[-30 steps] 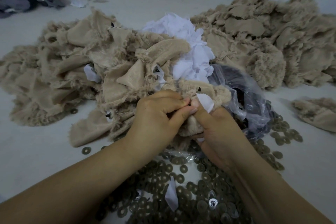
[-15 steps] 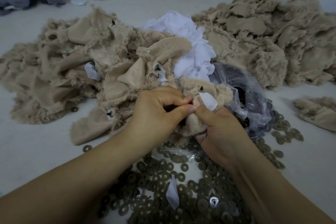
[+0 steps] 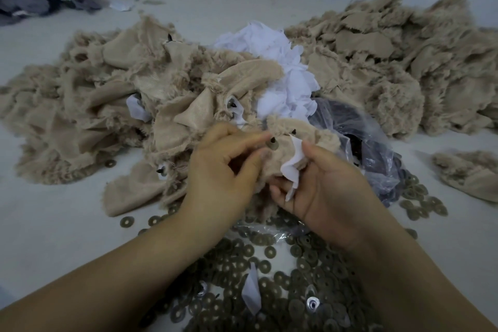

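here the right hand (image 3: 323, 191) grasps the fur piece (image 3: 299, 129) and white patch (image 3: 292, 166); the left hand (image 3: 223, 170), fingers curled, touches the washer (image 3: 272, 145) on its post, grip unclear.

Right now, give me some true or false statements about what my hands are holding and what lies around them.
The left hand pinches a washer against the tan plush piece. True.
The right hand is empty. False: it grips the tan plush piece, thumb on a white scrap.
A heap of loose washers lies under the wrists. True.
The clear plastic bag lies left of both hands. False: it lies to their right.
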Demonstrator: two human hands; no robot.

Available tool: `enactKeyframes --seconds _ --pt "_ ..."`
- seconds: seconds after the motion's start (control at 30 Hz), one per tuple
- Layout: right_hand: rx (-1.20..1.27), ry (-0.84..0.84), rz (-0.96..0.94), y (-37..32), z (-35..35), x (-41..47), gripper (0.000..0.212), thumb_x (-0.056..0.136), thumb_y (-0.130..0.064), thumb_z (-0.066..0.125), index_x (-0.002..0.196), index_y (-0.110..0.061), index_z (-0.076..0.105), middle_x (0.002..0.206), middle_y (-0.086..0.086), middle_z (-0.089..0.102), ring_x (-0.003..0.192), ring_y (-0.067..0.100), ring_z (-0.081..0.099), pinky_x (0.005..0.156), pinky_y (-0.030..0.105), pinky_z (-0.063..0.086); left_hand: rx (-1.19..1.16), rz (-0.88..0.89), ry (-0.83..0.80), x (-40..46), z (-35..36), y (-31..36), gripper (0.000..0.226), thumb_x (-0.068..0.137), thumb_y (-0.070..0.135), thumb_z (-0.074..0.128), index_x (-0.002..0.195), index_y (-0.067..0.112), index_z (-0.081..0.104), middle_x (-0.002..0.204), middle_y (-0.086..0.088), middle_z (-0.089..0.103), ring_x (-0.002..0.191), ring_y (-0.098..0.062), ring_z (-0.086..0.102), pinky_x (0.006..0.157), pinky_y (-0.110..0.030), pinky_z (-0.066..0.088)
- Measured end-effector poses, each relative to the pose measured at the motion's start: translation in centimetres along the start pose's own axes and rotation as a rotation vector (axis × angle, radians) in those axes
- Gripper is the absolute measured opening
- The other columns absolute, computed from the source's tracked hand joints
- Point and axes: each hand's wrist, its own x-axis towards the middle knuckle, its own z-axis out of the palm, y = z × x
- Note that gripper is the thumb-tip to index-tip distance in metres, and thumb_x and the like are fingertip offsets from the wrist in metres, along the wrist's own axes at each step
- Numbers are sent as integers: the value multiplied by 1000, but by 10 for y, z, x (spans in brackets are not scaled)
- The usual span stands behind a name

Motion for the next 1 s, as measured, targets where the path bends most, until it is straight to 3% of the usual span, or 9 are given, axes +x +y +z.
enactKeyframes --seconds 0.03,0.1,0.17,0.33,0.47,0.6,0.73,0.87,1.0 --pt "-6 -1 -3 0 1 -1 47 106 -40 33 127 -10 61 113 10 73 97 25 70 83 35 55 9 48 -12 -3 0 3 13 85 20 75 97 18 77 82 5 60 77 -2 57 71 -7 41" --pt "-25 -9 -18 1 3 -4 49 106 -39 31 127 -6 61 122 18 70 116 33 65 99 44 51 10 47 -123 -8 1 9 24 80 43 72 84 19 77 78 7 57 73 -5 55 64 -11 41" --pt "-22 -27 -22 2 5 -5 50 106 -39 31 127 -4 60 121 20 70 115 33 66 99 45 51 65 -13 -215 -10 5 9 34 73 54 71 78 21 74 77 10 55 73 -7 55 61 -16 41" --pt "-137 19 -59 6 3 -4 52 106 -38 31 127 -2 61 122 21 68 115 34 65 99 47 50 88 25 -99 -6 8 8 4 80 17 74 76 17 74 74 8 57 72 -7 56 62 -19 44" --pt "-147 34 -84 5 2 -3 51 106 -38 30 126 -4 62 116 20 71 112 33 67 98 45 53 78 121 -70 -3 2 13 6 85 11 70 83 11 76 78 4 64 75 -8 59 69 -20 48" --pt "-103 64 -99 5 0 -2 43 106 -35 35 124 -8 63 114 17 73 106 33 69 86 42 58 285 300 -109 5 -9 11 16 92 11 57 92 6 72 84 -3 68 78 -18 59 72 -28 46" --pt "-43 71 -103 4 -3 1 38 104 -33 37 119 -11 65 111 14 75 100 30 71 74 39 60 385 614 -141 12 -16 -1 15 88 -7 60 93 -4 73 89 -15 71 80 -32 66 68 -45 50" --pt "-39 29 -149 6 -4 2 41 102 -37 41 126 -12 61 115 14 73 106 31 70 85 45 59 349 695 -176 10 -19 -16 12 89 -7 64 90 -4 75 92 -15 72 81 -32 67 66 -46 50" --pt "-124 -93 -273 15 -1 -1 55 88 -42 63 125 -1 62 123 20 68 112 33 67 95 49 54 360 729 -172 4 -13 -18 5 87 -1 72 87 -1 77 92 -14 73 79 -31 66 65 -44 49"
